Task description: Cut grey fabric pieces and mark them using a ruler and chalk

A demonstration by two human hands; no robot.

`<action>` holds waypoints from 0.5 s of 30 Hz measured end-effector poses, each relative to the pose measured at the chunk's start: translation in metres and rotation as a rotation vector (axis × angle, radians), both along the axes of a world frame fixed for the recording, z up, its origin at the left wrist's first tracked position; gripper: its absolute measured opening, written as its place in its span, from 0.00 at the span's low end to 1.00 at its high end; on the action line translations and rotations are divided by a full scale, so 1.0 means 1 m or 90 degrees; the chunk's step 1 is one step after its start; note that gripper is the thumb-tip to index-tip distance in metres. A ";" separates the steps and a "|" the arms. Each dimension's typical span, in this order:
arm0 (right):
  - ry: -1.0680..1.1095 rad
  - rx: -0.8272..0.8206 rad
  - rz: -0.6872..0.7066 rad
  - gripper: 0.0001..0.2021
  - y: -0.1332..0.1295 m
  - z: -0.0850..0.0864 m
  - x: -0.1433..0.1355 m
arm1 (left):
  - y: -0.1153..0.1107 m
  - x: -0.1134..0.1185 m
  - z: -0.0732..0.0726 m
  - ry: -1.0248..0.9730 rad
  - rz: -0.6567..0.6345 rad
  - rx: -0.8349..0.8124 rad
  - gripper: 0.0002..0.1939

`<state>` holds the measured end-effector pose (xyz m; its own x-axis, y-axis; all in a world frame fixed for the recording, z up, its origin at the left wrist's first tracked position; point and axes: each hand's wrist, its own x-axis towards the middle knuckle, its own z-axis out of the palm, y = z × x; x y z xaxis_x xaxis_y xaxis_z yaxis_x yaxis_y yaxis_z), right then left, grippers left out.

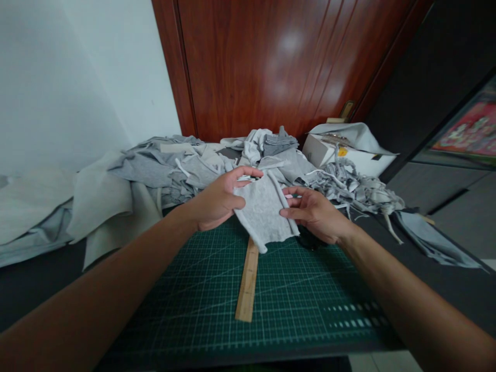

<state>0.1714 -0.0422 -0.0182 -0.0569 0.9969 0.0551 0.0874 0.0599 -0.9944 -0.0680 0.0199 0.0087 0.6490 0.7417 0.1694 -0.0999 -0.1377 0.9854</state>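
A small piece of light grey knit fabric [261,212] with rolled edges is stretched between my hands above the cutting mat. My left hand [222,199] pinches its left side between thumb and fingers. On the opposite edge, my right hand [310,212] grips the cloth with thumb and fingertips. Below the fabric lies a wooden ruler [247,289], its far end hidden by the cloth. The green gridded cutting mat [186,299] is under both hands. A black object [310,240], partly covered by my right hand, rests on the mat; its kind is unclear.
Heaps of grey fabric [151,165] spread along the back and left. Folded dark grey cloth [279,143] sits at the back. At the right are tangled fabric strips [360,188] and a white box [360,161]. Behind stands a red-brown wooden door [263,67].
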 end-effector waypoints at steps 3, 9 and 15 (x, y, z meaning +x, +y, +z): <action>-0.083 0.021 -0.025 0.25 0.003 -0.009 -0.006 | 0.007 -0.016 -0.006 0.082 -0.007 0.027 0.41; -0.180 0.079 -0.028 0.22 0.011 -0.033 -0.041 | -0.005 -0.032 -0.028 0.331 0.262 0.521 0.38; -0.231 0.131 -0.013 0.18 0.010 -0.042 -0.055 | -0.027 -0.019 -0.043 0.375 0.010 0.612 0.06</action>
